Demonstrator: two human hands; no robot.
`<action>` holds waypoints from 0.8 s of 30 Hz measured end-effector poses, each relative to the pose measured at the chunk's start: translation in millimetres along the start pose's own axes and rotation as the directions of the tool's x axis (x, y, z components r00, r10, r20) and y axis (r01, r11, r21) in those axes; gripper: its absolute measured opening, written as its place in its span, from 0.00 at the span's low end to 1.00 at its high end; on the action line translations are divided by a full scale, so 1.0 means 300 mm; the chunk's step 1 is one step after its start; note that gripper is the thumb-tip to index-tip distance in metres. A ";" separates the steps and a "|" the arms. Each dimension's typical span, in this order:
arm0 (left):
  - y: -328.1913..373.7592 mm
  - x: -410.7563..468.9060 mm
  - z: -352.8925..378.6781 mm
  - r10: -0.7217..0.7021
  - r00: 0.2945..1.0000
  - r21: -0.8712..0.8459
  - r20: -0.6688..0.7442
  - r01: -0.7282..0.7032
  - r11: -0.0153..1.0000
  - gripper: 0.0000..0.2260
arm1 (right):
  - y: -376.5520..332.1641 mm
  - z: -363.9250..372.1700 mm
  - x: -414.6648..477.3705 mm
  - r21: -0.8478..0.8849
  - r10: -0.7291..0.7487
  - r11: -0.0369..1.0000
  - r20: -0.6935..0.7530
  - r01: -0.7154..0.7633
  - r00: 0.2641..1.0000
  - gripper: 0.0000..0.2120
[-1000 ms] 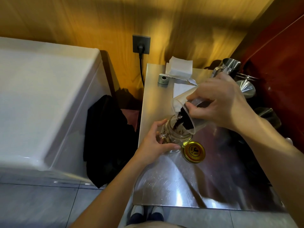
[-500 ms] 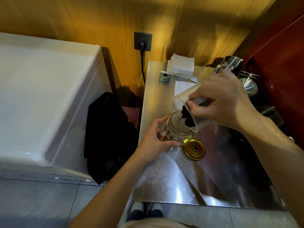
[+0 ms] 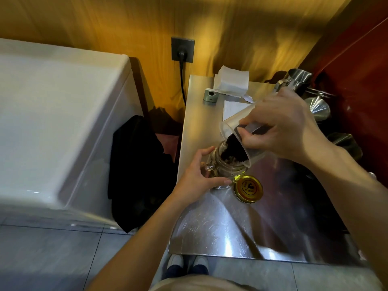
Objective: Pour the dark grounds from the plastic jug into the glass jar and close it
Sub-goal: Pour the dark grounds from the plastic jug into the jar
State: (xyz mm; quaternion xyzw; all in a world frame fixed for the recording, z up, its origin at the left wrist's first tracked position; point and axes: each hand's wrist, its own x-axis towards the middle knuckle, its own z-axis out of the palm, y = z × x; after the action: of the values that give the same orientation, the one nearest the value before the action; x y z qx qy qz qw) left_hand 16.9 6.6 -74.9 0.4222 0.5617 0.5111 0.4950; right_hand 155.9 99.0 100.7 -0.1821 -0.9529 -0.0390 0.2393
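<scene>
My right hand (image 3: 281, 127) holds the clear plastic jug (image 3: 231, 124) tipped steeply, mouth down and to the left. Dark grounds (image 3: 234, 149) slide out of the jug's mouth into the open glass jar (image 3: 228, 168). The jar stands on the steel table (image 3: 220, 227), and my left hand (image 3: 196, 178) wraps its left side. The gold lid (image 3: 248, 189) lies flat on the table just right of the jar's base.
At the table's back are folded white paper (image 3: 232, 82), a small grey device (image 3: 210, 95) and steel pitchers and cups (image 3: 299, 80) along the right edge. A white chest (image 3: 52, 122) stands left, with dark cloth (image 3: 136, 171) in the gap.
The grounds have slid further down toward the jug's mouth and now spill into the jar. Both hands have stayed in about the same place.
</scene>
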 end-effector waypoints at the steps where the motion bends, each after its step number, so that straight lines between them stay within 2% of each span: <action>1: -0.001 0.000 0.000 0.004 1.000 -0.010 0.004 -0.004 1.000 0.35 | 0.000 0.001 -0.001 0.003 0.001 1.000 -0.002 -0.001 1.000 0.16; 7: -0.017 0.003 -0.006 0.020 0.999 -0.045 0.027 -0.019 0.999 0.35 | 0.005 -0.001 -0.003 -0.008 -0.016 1.000 -0.020 0.016 1.000 0.16; 24: -0.022 0.011 -0.003 0.010 1.000 0.005 0.014 -0.010 1.000 0.36 | 0.011 0.000 -0.009 0.029 -0.035 0.999 -0.052 0.036 0.998 0.14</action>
State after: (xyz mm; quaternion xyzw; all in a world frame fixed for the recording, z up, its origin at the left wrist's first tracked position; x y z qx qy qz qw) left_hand 15.6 8.8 -81.9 0.4299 0.5575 0.5091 0.4952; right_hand 159.4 101.1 99.2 -0.1605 -0.9500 -0.0337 0.2656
